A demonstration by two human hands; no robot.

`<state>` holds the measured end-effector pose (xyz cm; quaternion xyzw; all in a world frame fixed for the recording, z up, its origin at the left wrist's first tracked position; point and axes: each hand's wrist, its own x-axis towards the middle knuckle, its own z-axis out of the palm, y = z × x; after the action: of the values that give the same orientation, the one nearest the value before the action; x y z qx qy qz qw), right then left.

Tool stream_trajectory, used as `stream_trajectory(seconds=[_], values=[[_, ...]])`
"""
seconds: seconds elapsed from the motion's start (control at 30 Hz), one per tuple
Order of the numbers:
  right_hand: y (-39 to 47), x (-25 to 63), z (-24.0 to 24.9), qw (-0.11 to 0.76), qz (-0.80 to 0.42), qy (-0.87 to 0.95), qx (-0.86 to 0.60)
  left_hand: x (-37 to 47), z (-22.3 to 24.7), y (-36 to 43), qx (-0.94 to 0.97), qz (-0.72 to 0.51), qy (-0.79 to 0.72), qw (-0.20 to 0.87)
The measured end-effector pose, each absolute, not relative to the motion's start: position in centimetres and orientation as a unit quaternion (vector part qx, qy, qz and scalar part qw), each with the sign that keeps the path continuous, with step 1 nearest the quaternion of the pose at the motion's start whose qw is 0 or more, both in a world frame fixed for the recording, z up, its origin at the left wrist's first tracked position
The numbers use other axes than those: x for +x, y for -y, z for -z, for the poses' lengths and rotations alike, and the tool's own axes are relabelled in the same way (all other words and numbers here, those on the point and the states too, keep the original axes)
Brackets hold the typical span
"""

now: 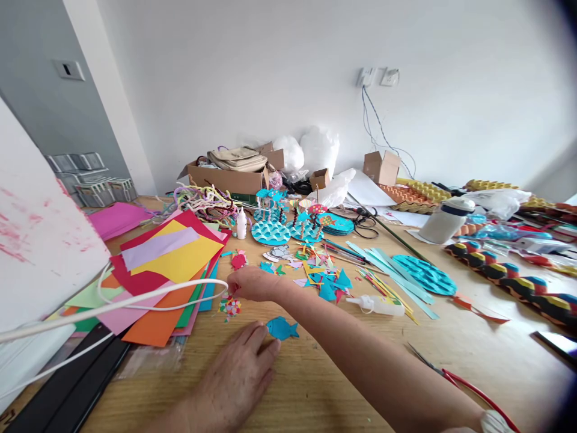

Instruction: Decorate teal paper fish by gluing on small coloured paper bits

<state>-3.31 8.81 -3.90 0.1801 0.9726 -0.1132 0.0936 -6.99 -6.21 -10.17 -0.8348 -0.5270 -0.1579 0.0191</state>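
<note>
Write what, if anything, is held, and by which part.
The left hand grips nothing, resting at the blue fish; whether the right hand, by the dots, pinches anything cannot be told.

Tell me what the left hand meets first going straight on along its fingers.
Most likely the blue, fish-shaped cutout, apparently paper, right at the fingertips of the left hand; whether they touch it is hard to tell.

Paper fish (282,329): blue
Paper dots (231,307): mixed red, yellow, white
Round disc (422,275): turquoise
Carton strip (516,288): black, yellow, red, blue
</note>
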Motion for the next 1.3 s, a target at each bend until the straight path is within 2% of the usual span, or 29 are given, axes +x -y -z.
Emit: stream_trajectory(seconds=[0.57,0.97,1.3], values=[[-8.6,-3.3,4.9,0.047,0.109,-0.976,0.183,-6.9,9.7,6.3,-0.831,0.155,0.534,-0.006],[-8.3,-4.3,4.8,0.095,0.115,-0.967,0.204,-6.9,9.8,6.2,-0.827,0.179,0.533,-0.014],[-9.1,-3.6,4.7,0.073,0.107,-0.967,0.22,-6.9,9.8,6.3,-0.828,0.174,0.533,-0.009]])
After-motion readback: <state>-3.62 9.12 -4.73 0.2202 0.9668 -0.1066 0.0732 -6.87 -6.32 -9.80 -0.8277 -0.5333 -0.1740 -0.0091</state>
